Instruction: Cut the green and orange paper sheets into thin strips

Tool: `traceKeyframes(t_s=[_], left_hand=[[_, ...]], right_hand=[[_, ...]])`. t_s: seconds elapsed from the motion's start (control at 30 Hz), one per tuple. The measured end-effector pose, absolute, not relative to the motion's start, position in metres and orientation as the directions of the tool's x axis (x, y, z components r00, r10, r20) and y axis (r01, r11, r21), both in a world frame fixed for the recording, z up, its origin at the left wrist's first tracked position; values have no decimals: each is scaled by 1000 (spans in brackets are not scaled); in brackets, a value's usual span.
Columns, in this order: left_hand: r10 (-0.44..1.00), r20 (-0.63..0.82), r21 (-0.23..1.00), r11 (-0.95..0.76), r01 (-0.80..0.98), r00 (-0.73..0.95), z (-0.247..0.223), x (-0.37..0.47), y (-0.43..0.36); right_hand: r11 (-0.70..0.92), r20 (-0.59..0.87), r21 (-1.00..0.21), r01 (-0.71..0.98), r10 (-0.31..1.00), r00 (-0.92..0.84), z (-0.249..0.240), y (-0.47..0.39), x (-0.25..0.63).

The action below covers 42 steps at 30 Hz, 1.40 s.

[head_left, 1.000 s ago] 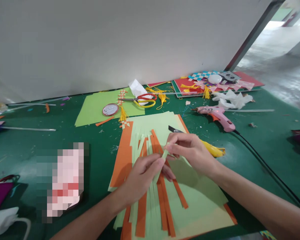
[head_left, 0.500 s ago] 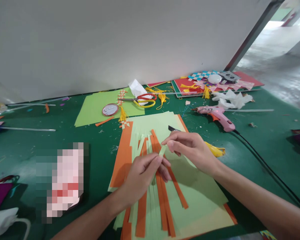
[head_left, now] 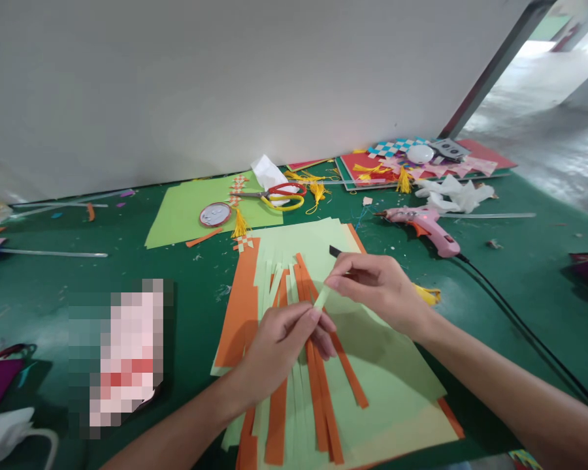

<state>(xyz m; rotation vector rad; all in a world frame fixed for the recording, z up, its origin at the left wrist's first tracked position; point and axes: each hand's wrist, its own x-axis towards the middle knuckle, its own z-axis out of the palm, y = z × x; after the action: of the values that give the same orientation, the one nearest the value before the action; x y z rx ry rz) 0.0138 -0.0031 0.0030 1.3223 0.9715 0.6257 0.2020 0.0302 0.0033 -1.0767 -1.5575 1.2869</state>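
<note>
A short pale green paper strip (head_left: 322, 297) is held up between my two hands. My left hand (head_left: 287, 343) pinches its lower end between thumb and fingers. At the upper end, the thumb and fingertips of my right hand (head_left: 375, 287) close on the strip. Beneath them lie several loose orange strips (head_left: 277, 418) and light green strips (head_left: 296, 398), spread over light green sheets (head_left: 387, 385) with orange paper (head_left: 235, 320) showing at the left edge. The dark tip of a cutter (head_left: 334, 250) shows just behind my right hand.
A pink glue gun (head_left: 428, 228) with a black cable lies at the right. Scissors (head_left: 274, 194), a round tin (head_left: 215, 214) and yellow tassels (head_left: 240, 224) are at the back. A blurred pink object (head_left: 132, 352) lies left; a pale wall (head_left: 176, 85) stands behind the green table (head_left: 186, 339).
My right hand has closed on the strip's upper end, where its fingers were more spread before. My left hand has hardly moved.
</note>
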Motion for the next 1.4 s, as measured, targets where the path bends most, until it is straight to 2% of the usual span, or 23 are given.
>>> traceKeyframes(t_s=[0.13,0.3,0.47,0.73,0.83,1.07,1.4], left_hand=[[842,-224,974,174,145,491,4,14,-3],[845,-225,974,177,143,485,5,14,-1],[859,-191,981,147,128,475,2,13,-3],[979,-131,990,121,70,154,-4,11,5],[978,-116,991,104,82,172,-5,11,7],[951,-151,956,71,285,268,-5,11,2],[948,-124,968,52,244,294,-6,9,0]], right_hand=[[105,90,-991,86,983,-162,7,37,214],[118,118,-992,-41,993,1,10,48,229],[133,126,-987,-86,989,80,16,53,236],[68,70,-992,-109,997,-22,15,50,231],[40,47,-993,-111,997,-56,13,49,229],[41,48,-993,-111,997,-56,11,49,229],[48,51,-990,-130,999,-18,10,50,230]])
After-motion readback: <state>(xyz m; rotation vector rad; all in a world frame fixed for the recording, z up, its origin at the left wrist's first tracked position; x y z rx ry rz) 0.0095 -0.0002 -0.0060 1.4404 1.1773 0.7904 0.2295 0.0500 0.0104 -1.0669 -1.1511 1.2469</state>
